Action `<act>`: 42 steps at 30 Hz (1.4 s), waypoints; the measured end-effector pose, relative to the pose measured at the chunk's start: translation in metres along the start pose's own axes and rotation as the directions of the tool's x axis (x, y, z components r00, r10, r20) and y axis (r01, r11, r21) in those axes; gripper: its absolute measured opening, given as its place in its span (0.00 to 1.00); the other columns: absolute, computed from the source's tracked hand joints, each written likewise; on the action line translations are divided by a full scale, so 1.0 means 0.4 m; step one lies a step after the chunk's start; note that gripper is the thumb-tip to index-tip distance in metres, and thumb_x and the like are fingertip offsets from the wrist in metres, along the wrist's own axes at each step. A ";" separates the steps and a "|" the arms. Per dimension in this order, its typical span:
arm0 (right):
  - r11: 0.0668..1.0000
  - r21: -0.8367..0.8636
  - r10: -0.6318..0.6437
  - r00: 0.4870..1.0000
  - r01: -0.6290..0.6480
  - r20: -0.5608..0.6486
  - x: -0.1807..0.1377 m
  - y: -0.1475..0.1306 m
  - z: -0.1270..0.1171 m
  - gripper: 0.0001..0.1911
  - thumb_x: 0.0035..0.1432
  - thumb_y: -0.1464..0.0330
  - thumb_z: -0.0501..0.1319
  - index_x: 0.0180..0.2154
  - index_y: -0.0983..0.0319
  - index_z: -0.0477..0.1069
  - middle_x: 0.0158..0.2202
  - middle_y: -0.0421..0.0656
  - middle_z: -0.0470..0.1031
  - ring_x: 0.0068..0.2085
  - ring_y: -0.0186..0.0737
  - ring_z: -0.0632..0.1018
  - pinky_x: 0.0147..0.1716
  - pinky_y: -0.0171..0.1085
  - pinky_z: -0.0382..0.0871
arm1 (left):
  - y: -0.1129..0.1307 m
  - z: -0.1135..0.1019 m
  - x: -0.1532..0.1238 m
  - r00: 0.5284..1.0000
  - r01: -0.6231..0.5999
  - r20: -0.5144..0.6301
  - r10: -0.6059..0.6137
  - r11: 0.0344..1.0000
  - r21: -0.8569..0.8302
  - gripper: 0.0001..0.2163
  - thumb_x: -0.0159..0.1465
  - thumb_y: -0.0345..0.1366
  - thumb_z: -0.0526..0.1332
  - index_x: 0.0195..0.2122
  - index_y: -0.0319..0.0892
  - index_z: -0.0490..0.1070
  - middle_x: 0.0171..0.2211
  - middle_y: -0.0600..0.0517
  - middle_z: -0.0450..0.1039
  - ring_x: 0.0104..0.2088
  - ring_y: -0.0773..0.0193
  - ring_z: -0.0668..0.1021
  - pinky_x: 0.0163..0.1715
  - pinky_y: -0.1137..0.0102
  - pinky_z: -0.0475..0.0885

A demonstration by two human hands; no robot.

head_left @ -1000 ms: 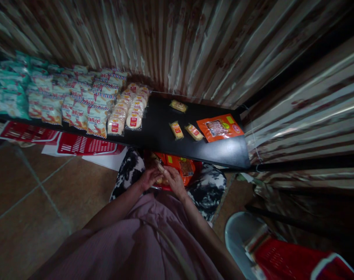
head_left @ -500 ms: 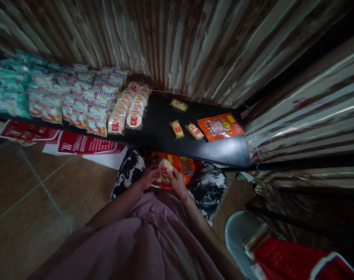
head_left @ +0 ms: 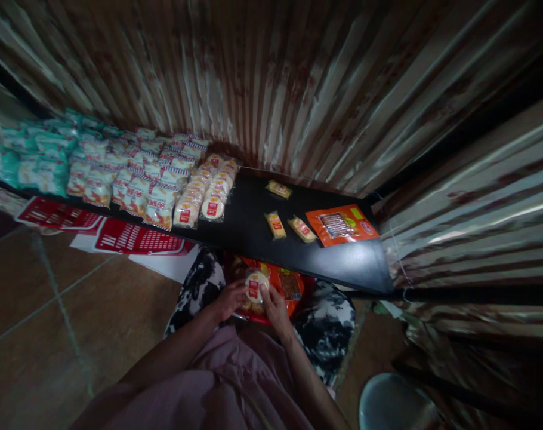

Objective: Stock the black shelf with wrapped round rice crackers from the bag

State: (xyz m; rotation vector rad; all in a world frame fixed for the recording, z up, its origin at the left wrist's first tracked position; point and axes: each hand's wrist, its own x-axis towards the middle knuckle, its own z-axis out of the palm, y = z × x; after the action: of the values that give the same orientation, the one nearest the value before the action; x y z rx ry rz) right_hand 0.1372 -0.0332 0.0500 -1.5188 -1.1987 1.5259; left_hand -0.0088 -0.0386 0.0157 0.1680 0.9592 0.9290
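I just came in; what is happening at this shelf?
A person holds a round wrapped snack in the right hand, the left hand at its edge, above a red container between the knees. On the black shelf, bagged snacks stand in rows at left; three yellow packets and an orange packet lie farther right.

Bare forearms angled inward, fingers bent

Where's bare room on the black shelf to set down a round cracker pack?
Bare: the black shelf between the round cracker packs and the small yellow packets, plus its front right corner, nearer than the orange packet. Crowded: its left side, packed with white snack bags and teal snack bags.
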 end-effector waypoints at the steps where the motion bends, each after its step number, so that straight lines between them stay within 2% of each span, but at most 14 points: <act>1: 1.000 -0.003 -0.006 1.000 0.006 0.020 -0.001 -0.002 -0.001 0.31 0.50 0.45 0.54 0.37 0.66 0.72 0.30 0.46 0.76 0.30 0.41 0.75 0.27 0.35 0.69 | 0.001 0.001 -0.002 1.000 0.008 0.003 -0.008 1.000 0.005 0.15 0.50 0.31 0.65 0.39 0.38 0.70 0.31 0.49 0.75 0.27 0.66 0.76 0.29 0.72 0.68; 5: 0.998 -0.023 -0.056 0.995 0.059 0.086 -0.004 -0.007 -0.006 0.29 0.52 0.46 0.53 0.39 0.65 0.73 0.33 0.46 0.77 0.33 0.43 0.76 0.31 0.36 0.71 | 0.002 0.005 -0.004 1.000 -0.003 0.025 0.002 1.000 0.013 0.15 0.50 0.32 0.64 0.40 0.37 0.71 0.33 0.47 0.76 0.29 0.65 0.77 0.30 0.72 0.68; 7: 0.995 -0.056 -0.081 0.994 0.085 0.077 -0.005 -0.008 -0.007 0.28 0.53 0.47 0.53 0.40 0.65 0.73 0.33 0.46 0.78 0.34 0.44 0.77 0.32 0.36 0.71 | 0.002 0.008 -0.005 1.000 -0.023 0.017 0.023 1.000 0.016 0.16 0.49 0.32 0.64 0.40 0.37 0.71 0.34 0.47 0.76 0.29 0.65 0.76 0.30 0.72 0.68; 12: 0.966 -0.201 -0.182 0.979 0.161 -0.094 -0.003 0.002 -0.007 0.27 0.53 0.49 0.54 0.38 0.66 0.73 0.34 0.48 0.77 0.34 0.43 0.76 0.34 0.35 0.71 | 0.012 0.020 -0.014 0.995 -0.081 0.061 0.077 0.994 0.069 0.21 0.48 0.38 0.66 0.43 0.37 0.70 0.35 0.45 0.75 0.32 0.63 0.77 0.31 0.71 0.68; 16: 0.974 -0.177 -0.169 0.975 0.142 -0.147 0.001 0.008 -0.006 0.27 0.52 0.49 0.55 0.39 0.65 0.72 0.35 0.49 0.77 0.33 0.41 0.77 0.32 0.34 0.71 | 0.022 0.029 -0.022 0.995 -0.091 0.041 0.087 0.991 0.097 0.23 0.46 0.40 0.66 0.43 0.37 0.70 0.34 0.45 0.75 0.31 0.60 0.77 0.32 0.68 0.69; 20: 0.976 -0.175 -0.155 0.977 0.128 -0.149 0.001 0.004 -0.010 0.28 0.49 0.46 0.56 0.36 0.63 0.74 0.31 0.46 0.78 0.31 0.42 0.77 0.28 0.33 0.72 | 0.034 0.039 -0.034 0.994 -0.112 0.034 0.108 0.984 0.137 0.21 0.45 0.39 0.66 0.40 0.38 0.70 0.32 0.47 0.75 0.30 0.61 0.77 0.33 0.68 0.70; 23: 0.978 -0.174 -0.142 0.980 0.117 -0.137 0.001 0.003 -0.013 0.27 0.48 0.46 0.56 0.37 0.62 0.74 0.30 0.45 0.78 0.31 0.44 0.78 0.28 0.35 0.72 | 0.047 0.050 -0.051 0.989 -0.146 -0.002 0.148 0.977 0.157 0.20 0.46 0.39 0.66 0.41 0.39 0.70 0.34 0.47 0.75 0.32 0.60 0.77 0.35 0.67 0.70; 27: 0.978 -0.165 -0.154 0.972 0.125 -0.177 0.009 0.005 -0.005 0.27 0.47 0.47 0.58 0.39 0.62 0.74 0.29 0.45 0.78 0.31 0.45 0.78 0.30 0.36 0.73 | 0.069 0.065 -0.066 0.968 -0.238 -0.031 0.249 0.952 0.191 0.20 0.46 0.41 0.67 0.40 0.41 0.71 0.38 0.47 0.74 0.37 0.59 0.76 0.39 0.67 0.70; 32: 0.973 -0.112 -0.219 0.956 0.200 -0.194 0.024 -0.023 0.011 0.32 0.46 0.49 0.59 0.48 0.63 0.68 0.39 0.50 0.78 0.38 0.47 0.79 0.34 0.38 0.74 | 0.106 0.077 -0.065 0.930 -0.321 -0.096 0.356 0.910 0.264 0.20 0.47 0.43 0.67 0.40 0.42 0.71 0.40 0.47 0.75 0.42 0.56 0.75 0.40 0.68 0.70; 37: 0.946 -0.216 -0.287 0.932 0.240 -0.222 0.022 -0.086 0.022 0.27 0.48 0.51 0.58 0.44 0.62 0.70 0.38 0.49 0.78 0.36 0.46 0.78 0.34 0.38 0.73 | 0.149 0.088 -0.062 0.883 -0.386 -0.100 0.458 0.831 0.401 0.17 0.49 0.41 0.65 0.40 0.39 0.72 0.40 0.46 0.75 0.40 0.57 0.75 0.39 0.69 0.69; 42: 0.944 -0.234 -0.281 0.937 0.231 -0.210 0.020 -0.126 0.032 0.25 0.49 0.51 0.57 0.43 0.62 0.69 0.35 0.48 0.78 0.33 0.44 0.78 0.32 0.38 0.72 | 0.169 0.092 -0.055 0.855 -0.422 -0.096 0.509 0.792 0.441 0.15 0.51 0.37 0.64 0.41 0.39 0.72 0.39 0.46 0.75 0.39 0.57 0.75 0.39 0.69 0.69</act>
State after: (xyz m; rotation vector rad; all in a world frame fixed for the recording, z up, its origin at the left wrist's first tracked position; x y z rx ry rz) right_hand 0.1164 -0.0099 0.0921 -1.5554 -1.3813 1.0396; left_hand -0.0268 -0.0037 0.0853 0.7036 1.3398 1.2097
